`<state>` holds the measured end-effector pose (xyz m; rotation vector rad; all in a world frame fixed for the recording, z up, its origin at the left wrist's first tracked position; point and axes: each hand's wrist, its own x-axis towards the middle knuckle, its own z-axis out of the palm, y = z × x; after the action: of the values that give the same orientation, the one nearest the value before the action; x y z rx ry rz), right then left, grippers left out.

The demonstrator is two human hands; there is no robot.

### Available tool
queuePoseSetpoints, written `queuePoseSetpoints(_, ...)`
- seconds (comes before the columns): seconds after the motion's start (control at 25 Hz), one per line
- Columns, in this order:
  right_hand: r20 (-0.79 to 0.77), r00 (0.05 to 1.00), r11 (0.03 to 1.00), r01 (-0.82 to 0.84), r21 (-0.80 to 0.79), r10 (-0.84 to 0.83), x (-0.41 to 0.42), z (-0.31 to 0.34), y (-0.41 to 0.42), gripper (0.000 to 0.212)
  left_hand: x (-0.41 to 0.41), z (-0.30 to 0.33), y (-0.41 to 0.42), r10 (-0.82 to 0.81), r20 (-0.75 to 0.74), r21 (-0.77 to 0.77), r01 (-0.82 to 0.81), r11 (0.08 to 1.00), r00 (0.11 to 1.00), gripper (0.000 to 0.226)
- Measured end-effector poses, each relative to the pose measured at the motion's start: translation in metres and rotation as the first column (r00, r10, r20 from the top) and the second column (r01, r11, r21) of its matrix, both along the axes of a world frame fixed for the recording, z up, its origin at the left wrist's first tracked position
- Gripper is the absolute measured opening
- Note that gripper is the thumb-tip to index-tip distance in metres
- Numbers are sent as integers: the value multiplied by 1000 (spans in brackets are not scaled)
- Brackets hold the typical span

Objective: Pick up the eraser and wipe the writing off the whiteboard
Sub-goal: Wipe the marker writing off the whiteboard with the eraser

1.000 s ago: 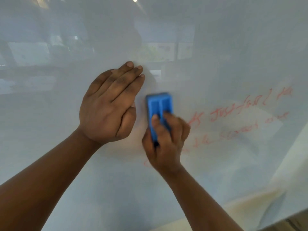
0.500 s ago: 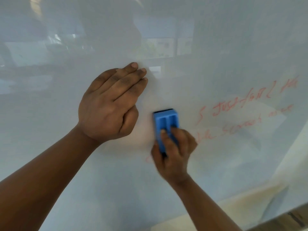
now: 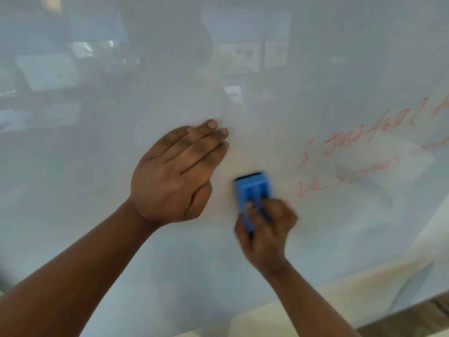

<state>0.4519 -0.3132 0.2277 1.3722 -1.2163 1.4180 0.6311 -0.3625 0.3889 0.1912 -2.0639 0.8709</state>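
A glossy whiteboard (image 3: 121,239) fills the view. Red writing (image 3: 349,139) runs in two slanted lines across its right half, up to the right edge of the frame. My right hand (image 3: 264,229) grips a blue eraser (image 3: 252,188) and presses it against the board just left of the lower line of writing; the hand is blurred. My left hand (image 3: 175,173) lies flat on the board to the left of the eraser, fingers together and stretched out, holding nothing.
The board's lower edge (image 3: 401,312) slants across the bottom right, with a strip of wooden surface (image 3: 432,319) beyond it. Room reflections show in the upper part of the board.
My right hand has slid the eraser down and to the right, and the red marks below it are gone. My left hand stays flat on the board.
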Motion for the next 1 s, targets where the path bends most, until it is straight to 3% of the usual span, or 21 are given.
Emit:
queuePoseSetpoints(0.08, 262, 964, 993, -6, -119, 37, -13, 29, -5, 28, -1, -4, 0, -1, -7, 17, 1, 1000, 1000, 48)
queuePoseSetpoints(0.12, 318, 946, 988, -9, -154, 58, -4, 37, -10, 30, -2, -4, 0, 1, -19, 35, 0, 999, 1000, 48)
queuePoseSetpoints(0.2, 189, 978, 988, -67, -142, 93, 37, 29, -16, 35, -2, -2, 2, -6, -46, 69, 9, 998, 999, 49)
queuePoseSetpoints(0.28, -62, 994, 995, -94, -26, 93, 65, -1, -10, 38, 0, -3, 4, -11, -60, 93, 17, 996, 998, 50)
queuePoseSetpoints(0.32, -108, 992, 998, -58, 20, 60, 54, -13, -7, 36, 1, -2, 5, -16, -59, 103, 22, 994, 998, 50)
queuePoseSetpoints(0.36, -78, 997, 999, -16, 42, 19, 32, -18, -5, 32, 1, -2, 5, -22, -54, 114, 28, 993, 998, 50)
queuePoseSetpoints(0.44, 147, 988, 999, 51, 10, -52, -12, -12, 0, 27, -1, -1, 5, -39, -59, 131, 46, 990, 997, 50)
queuePoseSetpoints(0.52, 347, 938, 996, 35, -78, -6, -23, 8, -3, 30, -4, -1, 6, -53, -92, 146, 66, 987, 994, 49)
queuePoseSetpoints(0.56, 347, 937, 994, 8, -112, 32, -11, 17, -6, 32, -7, -2, 6, -61, -110, 156, 78, 985, 992, 48)
queuePoseSetpoints(0.68, 5, 996, 993, -93, -71, 93, 39, 13, -9, 42, -20, -6, 8, -48, -124, 188, 70, 980, 991, 48)
queuePoseSetpoints(0.76, -78, 996, 999, -31, -11, 30, 12, 0, -4, 42, -32, -9, 12, -50, -91, 220, 69, 973, 995, 49)
queuePoseSetpoints(0.84, 167, 984, 997, 71, -27, -66, -44, 6, 4, 31, -42, -8, 14, -53, -87, 231, 71, 970, 995, 50)
queuePoseSetpoints(0.92, 404, 913, 989, 108, -102, -58, -83, 38, 3, 32, -50, -6, 13, -38, -94, 225, 58, 973, 995, 50)
queuePoseSetpoints(1.0, 407, 913, 980, 94, -174, -15, -83, 62, -4, 37, -62, -5, 15, -53, -65, 235, 67, 970, 996, 51)
